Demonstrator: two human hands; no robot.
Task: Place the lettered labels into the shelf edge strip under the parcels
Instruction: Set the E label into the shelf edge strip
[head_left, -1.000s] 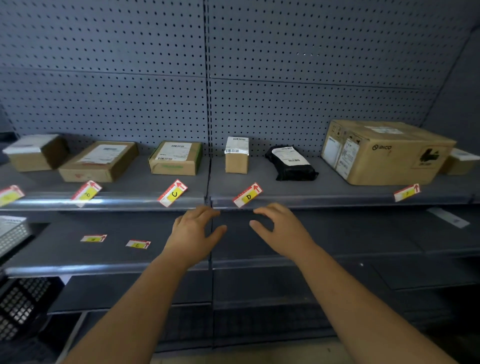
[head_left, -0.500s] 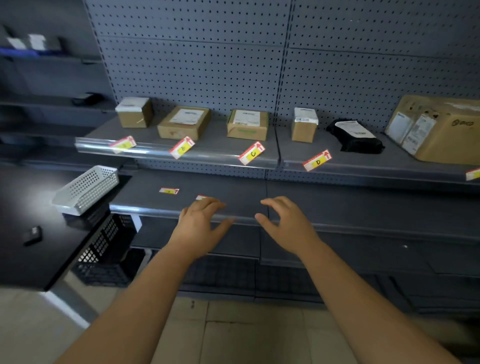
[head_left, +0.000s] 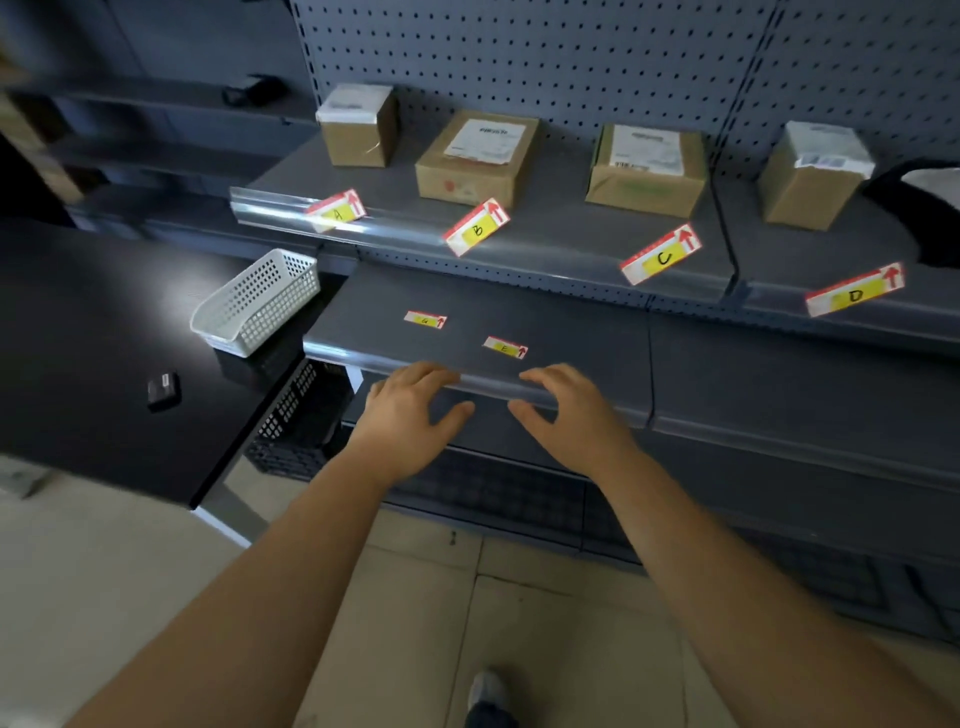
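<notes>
Labels A (head_left: 336, 210), B (head_left: 477, 227), C (head_left: 661, 254) and D (head_left: 854, 290) stick tilted out of the upper shelf's clear edge strip (head_left: 270, 208), below brown parcels (head_left: 475, 154). Two loose labels lie flat on the lower shelf (head_left: 571, 332): G (head_left: 425, 319) and E (head_left: 505, 347). My left hand (head_left: 410, 418) and my right hand (head_left: 566, 415) hover side by side at the lower shelf's front edge, fingers relaxed and spread, holding nothing. Label E lies just beyond the fingertips of both.
A white perforated basket (head_left: 257, 301) sits on a black table (head_left: 104, 353) at the left, with a small dark device (head_left: 163, 389) nearby. A black crate (head_left: 296, 421) stands under the table's end. A black bag (head_left: 919, 208) lies at the upper shelf's right.
The view has swung left and down, bringing the lower shelf's loose labels close. Both hands stay empty and now sit at that shelf's front edge.
</notes>
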